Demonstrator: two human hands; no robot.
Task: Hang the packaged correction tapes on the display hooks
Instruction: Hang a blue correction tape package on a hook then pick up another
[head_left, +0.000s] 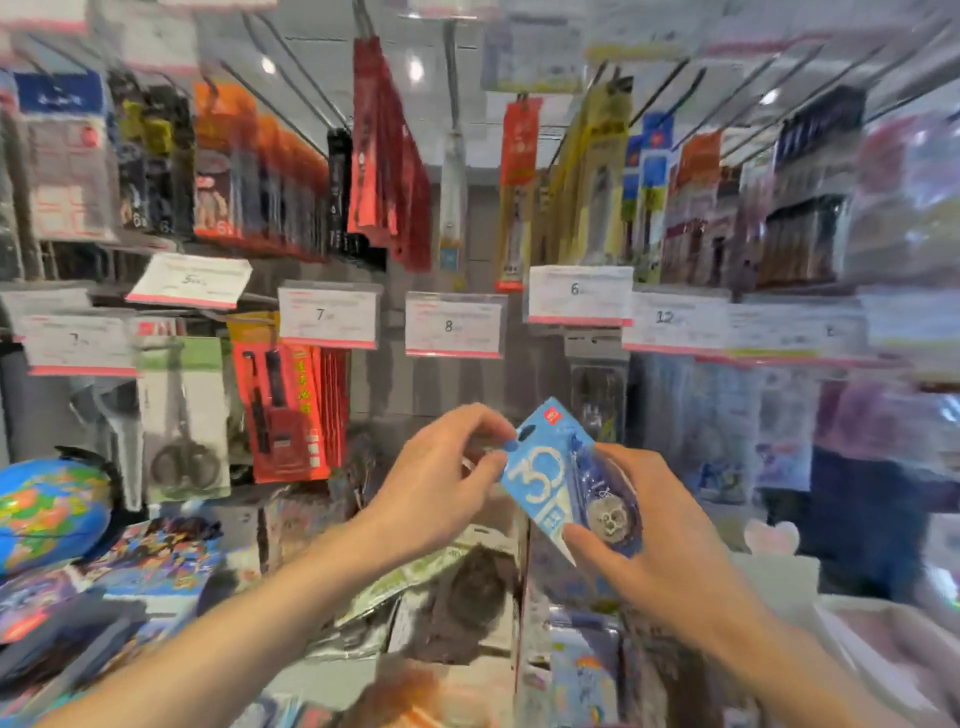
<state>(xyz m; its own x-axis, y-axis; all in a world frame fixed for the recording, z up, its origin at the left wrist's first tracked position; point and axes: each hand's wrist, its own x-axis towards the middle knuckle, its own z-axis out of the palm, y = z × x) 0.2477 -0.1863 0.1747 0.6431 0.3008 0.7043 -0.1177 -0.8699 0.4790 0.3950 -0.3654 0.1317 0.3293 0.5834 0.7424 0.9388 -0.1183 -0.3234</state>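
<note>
A blue correction tape package (550, 467) with a white "30" and a clear blister over the tape wheel is tilted in front of the display. My right hand (660, 540) grips its lower right side around the blister. My left hand (441, 478) pinches its upper left edge near the hang hole. Behind and above the package is a bare stretch of grey back panel under the price tag marked 8 (453, 325); the hook there is too blurred to make out.
Hooks with hanging stationery packs fill the wall: red packs (291, 410) and scissors (182, 415) at left, blue packs (727, 426) at right. A globe (52, 509) sits at lower left. Loose packages (457, 603) lie in bins below my hands.
</note>
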